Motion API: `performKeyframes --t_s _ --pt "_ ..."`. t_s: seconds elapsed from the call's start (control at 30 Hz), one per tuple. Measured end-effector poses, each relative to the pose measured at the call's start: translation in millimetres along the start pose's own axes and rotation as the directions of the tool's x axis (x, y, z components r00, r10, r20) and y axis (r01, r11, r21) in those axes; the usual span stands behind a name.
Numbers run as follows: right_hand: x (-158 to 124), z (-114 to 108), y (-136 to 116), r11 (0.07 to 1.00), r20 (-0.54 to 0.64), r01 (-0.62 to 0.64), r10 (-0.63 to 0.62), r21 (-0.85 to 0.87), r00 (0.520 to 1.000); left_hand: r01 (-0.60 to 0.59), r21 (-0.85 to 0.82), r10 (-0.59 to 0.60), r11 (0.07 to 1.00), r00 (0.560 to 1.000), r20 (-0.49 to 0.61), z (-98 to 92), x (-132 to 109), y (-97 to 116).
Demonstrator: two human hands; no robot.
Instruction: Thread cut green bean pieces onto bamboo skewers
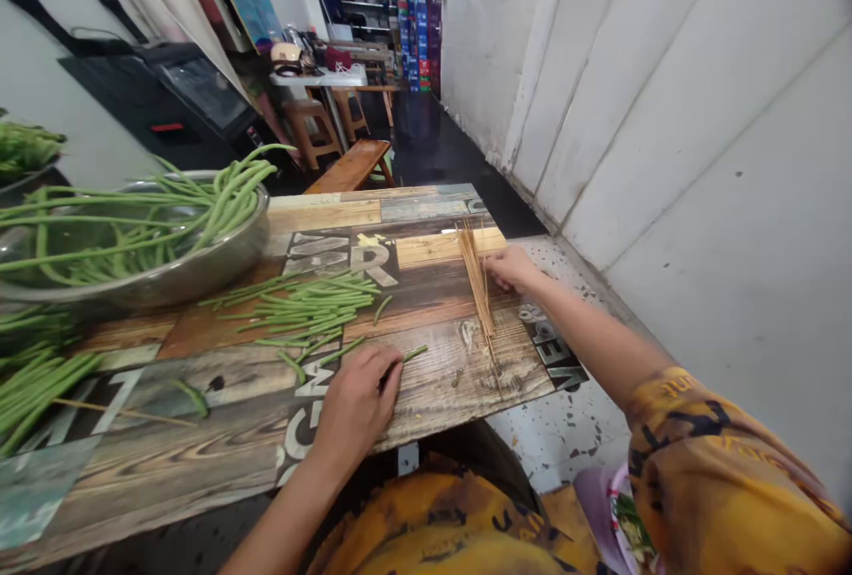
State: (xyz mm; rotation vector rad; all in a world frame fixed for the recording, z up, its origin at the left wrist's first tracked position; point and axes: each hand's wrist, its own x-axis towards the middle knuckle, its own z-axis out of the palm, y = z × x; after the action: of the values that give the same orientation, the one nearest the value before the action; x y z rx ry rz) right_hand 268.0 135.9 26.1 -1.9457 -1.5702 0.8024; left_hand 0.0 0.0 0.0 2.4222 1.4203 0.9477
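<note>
My left hand (363,397) rests low over the table's front part, its fingers curled round a cut green bean (416,352) whose end sticks out past the thumb. Just beyond it lies a loose pile of cut green beans (312,304). To the right, a bundle of thin bamboo skewers (476,282) lies lengthwise on the table. At the bundle's right side my right hand (512,270) pinches one skewer (485,247) between thumb and fingers.
A metal bowl (200,278) of long beans stands at the left of the patterned wooden table (439,389). Nearer on that side are bunched beans (40,389) and a single skewer (126,413). A bench (352,165) stands beyond the table, and a white wall (666,114) runs along the right.
</note>
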Motion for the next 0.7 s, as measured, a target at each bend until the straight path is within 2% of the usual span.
performKeyframes --t_s 0.1,0.2,0.27,0.33,0.4,0.43,0.5,0.53,0.57,0.63,0.7 --pt "2 -2 -5 0.986 -0.164 0.103 -0.081 0.128 0.983 -0.014 0.008 0.014 1.000 1.000 -0.020 -0.8 0 1" --pt "-3 -14 -20 0.941 -0.344 0.255 -0.169 0.222 0.924 -0.019 0.013 0.019 1.000 0.999 -0.027 -1.3 1 2" --pt "-18 -23 -33 0.900 -0.422 0.346 -0.214 0.265 0.881 -0.001 0.014 0.001 1.000 1.000 -0.011 -1.3 1 3" --pt "-48 -28 -42 0.852 -0.436 0.428 -0.277 0.300 0.856 0.013 0.002 -0.013 1.000 1.000 0.003 -1.2 1 3" --pt "-91 -24 -43 0.793 -0.349 0.526 -0.421 0.307 0.837 0.026 -0.019 -0.026 0.999 1.000 0.001 -1.1 1 3" --pt "-115 -19 -39 0.798 -0.256 0.551 -0.494 0.246 0.831 0.035 -0.028 -0.035 0.999 0.999 -0.001 -1.1 1 2" --pt "-161 -4 -24 0.758 -0.078 0.650 -0.646 0.054 0.760 0.056 -0.039 -0.056 0.998 0.998 0.001 -1.0 1 2" --pt "-181 6 -15 0.732 -0.007 0.682 -0.682 -0.001 0.732 0.066 -0.043 -0.066 0.997 0.998 0.005 -1.1 1 2" --pt "-198 15 -4 0.722 0.060 0.692 -0.690 -0.017 0.721 0.075 -0.047 -0.075 0.996 0.997 0.008 -1.2 1 2" --pt "-220 32 14 0.741 0.143 0.671 -0.665 0.002 0.733 0.087 -0.055 -0.086 0.995 0.996 0.016 -1.5 1 3" --pt "-231 42 27 0.752 0.162 0.659 -0.651 0.004 0.741 0.097 -0.058 -0.096 0.994 0.995 0.019 -2.0 2 3"
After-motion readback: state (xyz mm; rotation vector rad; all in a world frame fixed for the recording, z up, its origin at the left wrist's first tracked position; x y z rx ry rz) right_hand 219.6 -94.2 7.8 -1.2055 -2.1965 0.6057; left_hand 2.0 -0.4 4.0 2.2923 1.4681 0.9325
